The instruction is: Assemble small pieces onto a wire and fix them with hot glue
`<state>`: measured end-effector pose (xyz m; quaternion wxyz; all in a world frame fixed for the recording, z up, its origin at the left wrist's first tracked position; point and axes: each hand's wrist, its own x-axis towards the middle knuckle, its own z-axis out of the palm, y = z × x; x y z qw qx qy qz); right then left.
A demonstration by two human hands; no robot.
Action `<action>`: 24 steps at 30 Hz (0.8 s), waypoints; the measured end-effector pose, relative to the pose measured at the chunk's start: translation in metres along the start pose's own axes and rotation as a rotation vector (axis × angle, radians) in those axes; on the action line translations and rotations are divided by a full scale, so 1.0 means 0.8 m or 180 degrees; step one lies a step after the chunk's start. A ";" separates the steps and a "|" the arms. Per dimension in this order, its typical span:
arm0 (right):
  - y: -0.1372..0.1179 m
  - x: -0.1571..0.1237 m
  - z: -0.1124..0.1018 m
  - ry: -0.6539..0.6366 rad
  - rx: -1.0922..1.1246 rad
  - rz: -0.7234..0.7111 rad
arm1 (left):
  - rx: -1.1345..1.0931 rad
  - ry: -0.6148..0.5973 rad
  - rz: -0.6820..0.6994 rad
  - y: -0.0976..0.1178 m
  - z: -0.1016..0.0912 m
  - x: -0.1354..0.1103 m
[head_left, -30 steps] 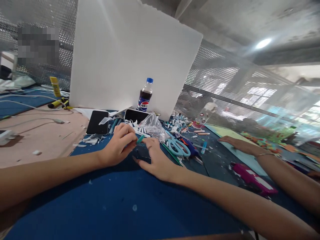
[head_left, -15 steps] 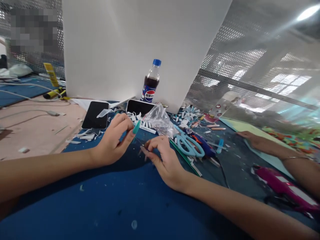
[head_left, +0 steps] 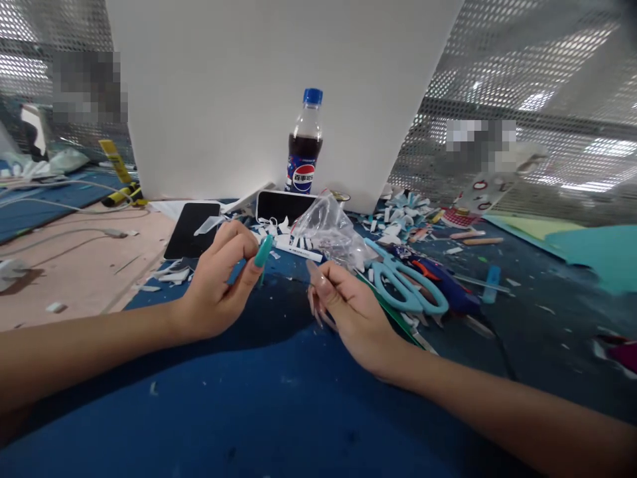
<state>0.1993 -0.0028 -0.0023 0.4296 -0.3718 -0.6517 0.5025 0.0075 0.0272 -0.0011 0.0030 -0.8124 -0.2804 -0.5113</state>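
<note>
My left hand [head_left: 213, 285] is closed in a pinch, with a small pointed teal piece [head_left: 264, 251] at the tips of thumb and forefinger. To its right, my right hand [head_left: 355, 315] has thumb and fingers pressed together. A thin dark sliver [head_left: 294, 279] points leftward from its fingertips; what it belongs to is too fine to make out. The two hands are apart, above the blue table mat [head_left: 279, 405]. Just beyond them lie a white tube with black stripes [head_left: 298, 250] and a crumpled clear plastic bag [head_left: 331, 229].
Light-blue scissors [head_left: 405, 285] and a dark-blue glue gun [head_left: 448, 285] lie right of my right hand. A cola bottle [head_left: 302, 153] stands before the white board [head_left: 219, 99]. One phone [head_left: 192, 229] lies behind my left hand. Scraps [head_left: 398, 216] are heaped at the back right.
My hands have moved apart, the right one shifting rightward. The view has turned slightly left and down. Another person's arm at the right is out of view.
</note>
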 end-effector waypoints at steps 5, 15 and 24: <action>0.003 0.007 0.001 0.0106 0.0755 0.0257 | 0.0196 -0.0191 0.0165 0.003 -0.001 -0.004; 0.001 0.004 -0.001 0.0044 0.0849 0.0055 | 0.0311 -0.0412 0.0463 0.005 -0.002 -0.004; 0.009 0.005 -0.005 -0.0226 0.0638 0.0180 | 0.0374 -0.0163 0.0274 0.003 -0.005 -0.009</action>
